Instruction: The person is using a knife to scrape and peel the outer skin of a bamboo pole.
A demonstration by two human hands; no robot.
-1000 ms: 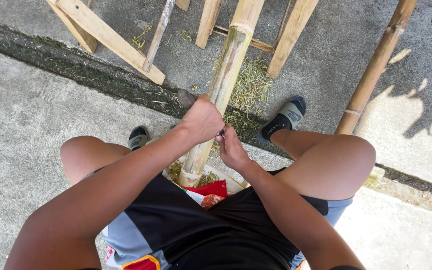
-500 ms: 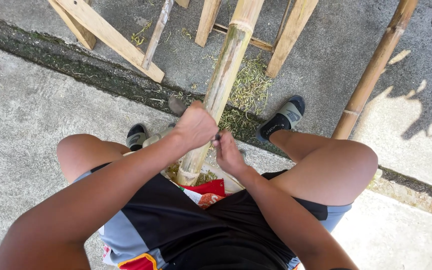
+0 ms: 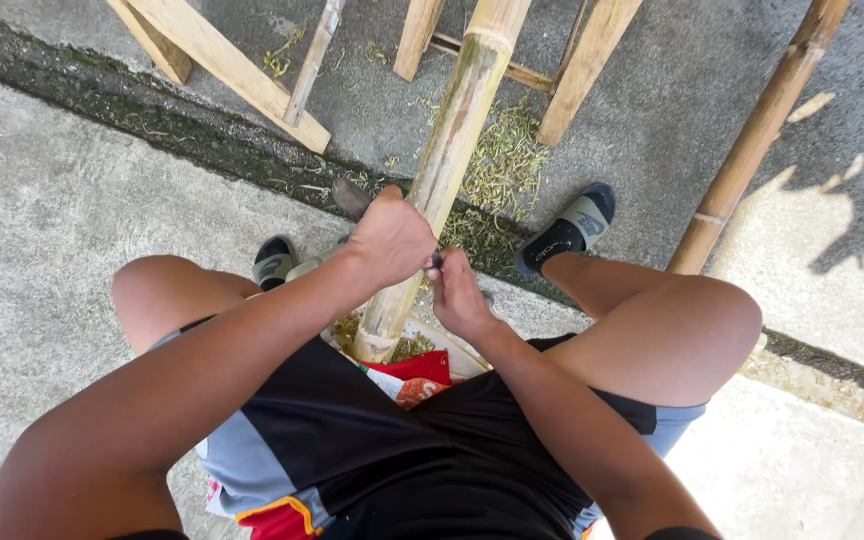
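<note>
Bamboo pole [image 3: 447,170] is slanting down between the knees, butt end resting near the seat edge over a red-and-white bag [image 3: 412,375], so the seated person is bracing it while working its skin. Left hand [image 3: 389,238] is fisted over the pole, fingers clamped on a blade handle; dark blade tip [image 3: 350,195] is poking out to its left. Right hand [image 3: 459,297] is pinching the blade's other end, fingers closed. Green shavings [image 3: 502,160] are lying along the concrete joint under the pole.
</note>
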